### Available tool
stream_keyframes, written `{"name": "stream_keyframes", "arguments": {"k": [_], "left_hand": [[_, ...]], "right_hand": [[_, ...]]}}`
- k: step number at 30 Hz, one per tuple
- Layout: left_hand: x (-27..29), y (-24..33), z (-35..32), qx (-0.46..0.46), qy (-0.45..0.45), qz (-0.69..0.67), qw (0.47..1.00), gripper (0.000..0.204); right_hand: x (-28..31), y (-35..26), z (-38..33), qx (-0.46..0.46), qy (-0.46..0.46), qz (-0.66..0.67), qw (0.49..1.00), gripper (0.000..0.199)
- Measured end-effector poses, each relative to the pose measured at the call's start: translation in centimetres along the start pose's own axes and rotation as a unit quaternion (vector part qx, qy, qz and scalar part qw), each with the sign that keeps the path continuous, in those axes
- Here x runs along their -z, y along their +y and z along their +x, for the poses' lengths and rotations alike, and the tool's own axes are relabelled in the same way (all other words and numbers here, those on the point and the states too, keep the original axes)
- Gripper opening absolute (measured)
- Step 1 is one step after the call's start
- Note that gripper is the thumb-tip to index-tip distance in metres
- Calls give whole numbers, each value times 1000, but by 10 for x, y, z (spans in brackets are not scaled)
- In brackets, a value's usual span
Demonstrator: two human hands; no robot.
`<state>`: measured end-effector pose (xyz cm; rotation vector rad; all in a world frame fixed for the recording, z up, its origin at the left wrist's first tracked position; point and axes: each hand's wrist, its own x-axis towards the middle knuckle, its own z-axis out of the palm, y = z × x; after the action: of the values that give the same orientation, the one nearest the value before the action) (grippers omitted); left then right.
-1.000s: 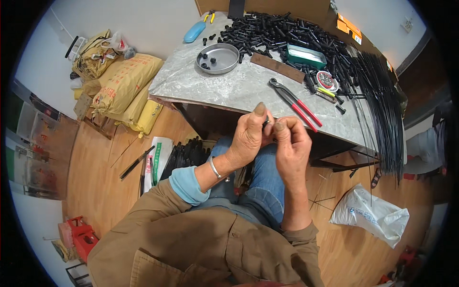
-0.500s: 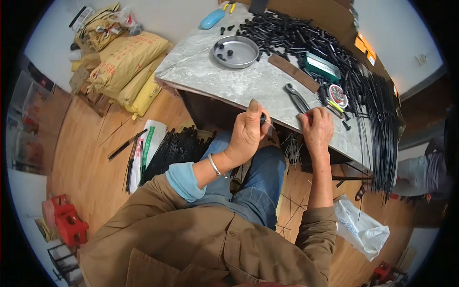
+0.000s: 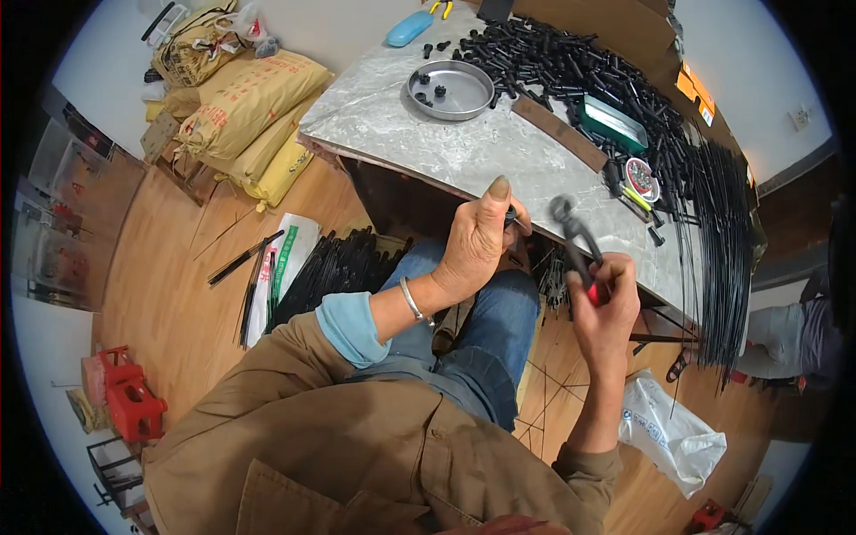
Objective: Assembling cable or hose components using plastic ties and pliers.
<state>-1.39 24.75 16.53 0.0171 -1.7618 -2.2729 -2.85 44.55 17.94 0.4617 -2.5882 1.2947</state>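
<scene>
My left hand (image 3: 477, 239), a silver bracelet at its wrist, is closed with the thumb up, just off the table's front edge. A small black cylindrical part (image 3: 511, 215) shows between its fingers; the rest of it is hidden. To its right, my right hand (image 3: 608, 299) grips the red-and-dark handles of end-cutting pincers (image 3: 584, 245). The pincers' head is blurred and points away from me, above the table edge, apart from the left hand. A round metal dish (image 3: 468, 89) with a few black knobs stands farther back on the grey table (image 3: 383, 111).
Black parts (image 3: 544, 67) are heaped at the back. A brown bar (image 3: 560, 134), a green tin (image 3: 615, 125) and a small round tub (image 3: 640, 176) lie before them. Long black rods (image 3: 724, 259) overhang the right edge. Sacks (image 3: 254, 102) are stacked left; more rods (image 3: 334, 272) lie below.
My right hand has picked up the pincers from the table and brought them nearer to me. The left hand has shifted slightly right, still holding the black part.
</scene>
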Motion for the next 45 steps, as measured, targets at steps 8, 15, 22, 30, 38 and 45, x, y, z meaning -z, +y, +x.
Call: {"name": "stream_keyframes", "arguments": {"k": [8,15,22,30,38,45], "left_hand": [[-6,-9,0,-16,12,51,998,70],[-7,3,0,-4,-1,38,999,69],[-5,-7,-3,-19,-19,72,997,71],[9,-5,-1,-4,-29,48,998,71],[16,-15,-1,-22,-11,77,997,72],[12,-14,-5,-16,-15,29,999,67]], "right_hand": [[17,-11,-5,248,43,-228,941,46],[5,8,-27,-5,-168,78,983,25],[0,3,-36,-124,-409,169,888,29],[-9,-1,-49,-248,-336,421,805,18],[-7,-12,-26,-8,-260,44,965,28],[-17,13,-59,-296,-427,495,697,26]]}}
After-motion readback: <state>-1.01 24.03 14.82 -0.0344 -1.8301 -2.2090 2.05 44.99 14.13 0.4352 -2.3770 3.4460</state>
